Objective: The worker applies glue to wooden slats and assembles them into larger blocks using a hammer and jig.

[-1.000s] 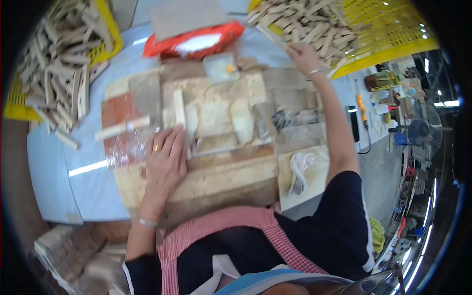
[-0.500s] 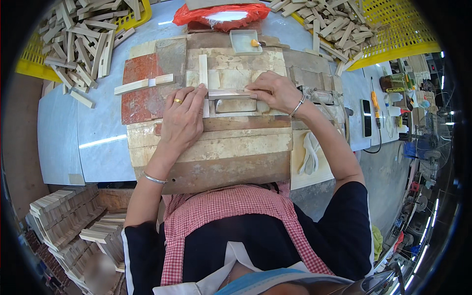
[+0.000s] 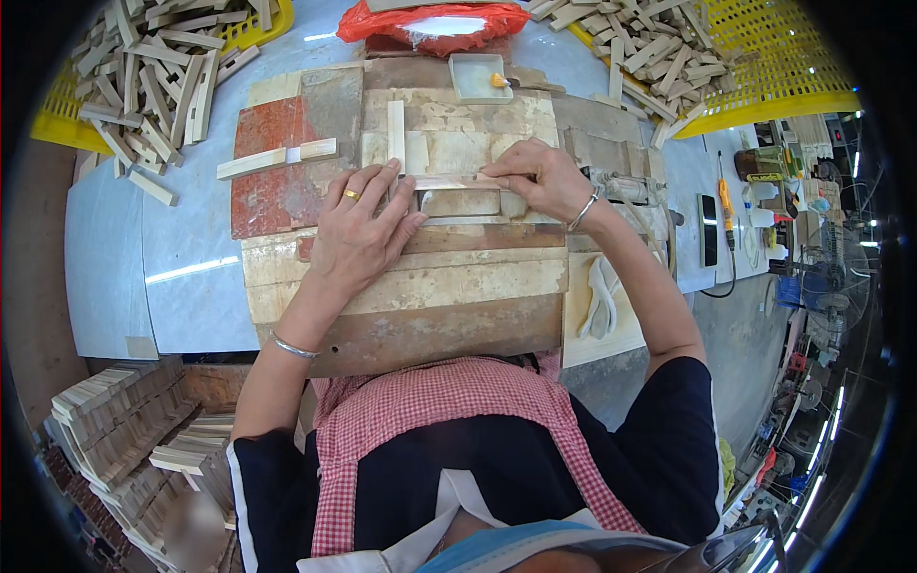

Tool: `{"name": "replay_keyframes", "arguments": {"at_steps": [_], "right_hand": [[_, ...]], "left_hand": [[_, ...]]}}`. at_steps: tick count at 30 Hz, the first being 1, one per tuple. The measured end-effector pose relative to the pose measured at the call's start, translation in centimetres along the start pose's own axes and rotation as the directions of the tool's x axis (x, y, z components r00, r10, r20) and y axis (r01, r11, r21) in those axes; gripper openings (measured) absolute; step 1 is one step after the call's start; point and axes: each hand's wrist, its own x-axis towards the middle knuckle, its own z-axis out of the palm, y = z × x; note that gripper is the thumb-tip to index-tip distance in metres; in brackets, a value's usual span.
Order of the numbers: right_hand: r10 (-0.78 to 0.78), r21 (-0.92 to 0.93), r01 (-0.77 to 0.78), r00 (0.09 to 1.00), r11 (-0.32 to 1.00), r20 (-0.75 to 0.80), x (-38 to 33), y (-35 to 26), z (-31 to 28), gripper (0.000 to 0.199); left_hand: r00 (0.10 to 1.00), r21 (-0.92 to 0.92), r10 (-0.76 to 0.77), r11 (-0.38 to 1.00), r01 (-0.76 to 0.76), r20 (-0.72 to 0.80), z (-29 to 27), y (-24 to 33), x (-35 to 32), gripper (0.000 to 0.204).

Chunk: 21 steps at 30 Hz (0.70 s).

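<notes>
A pale wooden strip (image 3: pixel 444 182) lies crosswise in a board jig on the bench, with the thumb and fingers of my right hand (image 3: pixel 546 183) pinching its right end. My left hand (image 3: pixel 358 229) rests at the strip's left end, fingers stretched out and slightly spread; its fingertips touch the lower end of an upright wooden strip (image 3: pixel 395 129). What lies under those fingertips is hidden. Below the crosswise strip sits a worn wooden block (image 3: pixel 460 203). Left of my hands, a notched wooden strip (image 3: pixel 253 167) lies on a reddish board (image 3: pixel 263 205).
Yellow baskets (image 3: pixel 807 101) heaped with wooden strips (image 3: pixel 659 48) stand at both far corners. A clear tray (image 3: pixel 475 91) with a small orange-tipped item and a red plastic bag (image 3: pixel 368 25) lie beyond the jig. White gloves (image 3: pixel 600 296) lie at right; stacked wood pieces (image 3: pixel 124 411) stand lower left.
My left thumb and fingers have spread apart and shifted slightly along the strip's left end. My right hand keeps its pinch on the strip, almost unmoved.
</notes>
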Motion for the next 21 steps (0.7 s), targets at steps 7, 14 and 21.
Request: {"name": "replay_keyframes", "arguments": {"at_steps": [7,14,21], "right_hand": [[0.023,-0.036,-0.021,0.999,0.999,0.032,0.5,0.0,0.6,0.018],[0.056,-0.011,-0.055,0.998,0.998,0.033,0.7,-0.6,0.1,0.014],[-0.111,-0.163,0.119,0.992,0.979,0.063,7.7,-3.6,-1.1,0.021]], "left_hand": [[0.999,0.015,-0.014,1.000,0.014,0.038,-0.3,0.5,-0.3,0.043],[0.992,-0.188,0.033,0.982,-0.009,0.121,2.7,5.9,2.3,0.069],[0.986,-0.092,0.084,0.993,-0.071,0.143,4.0,5.4,1.4,0.074]]}}
